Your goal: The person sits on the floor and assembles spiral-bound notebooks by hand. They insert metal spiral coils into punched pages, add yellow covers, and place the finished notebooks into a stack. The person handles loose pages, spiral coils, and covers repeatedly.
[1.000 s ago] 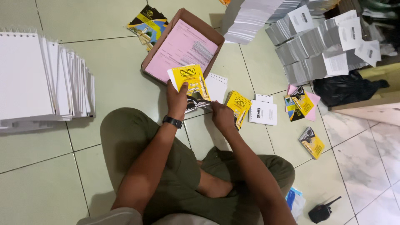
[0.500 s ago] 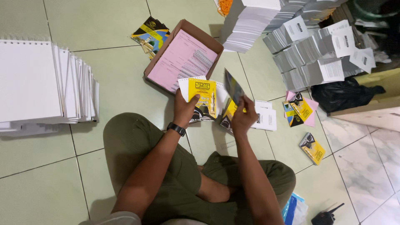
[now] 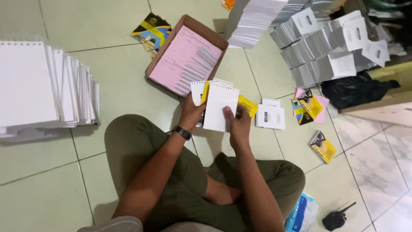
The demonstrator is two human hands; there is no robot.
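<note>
Over floor tiles [image 3: 124, 86], both hands now show the booklet's [image 3: 219, 107] white back.

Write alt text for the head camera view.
Seated cross-legged on a tiled floor, a person holds a small white spiral notepad in the left hand and right hand. Behind it lies a cardboard box of pink sheets.

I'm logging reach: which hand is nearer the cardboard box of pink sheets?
Left. The left hand sits just below the cardboard box; the right hand is farther right.
</note>
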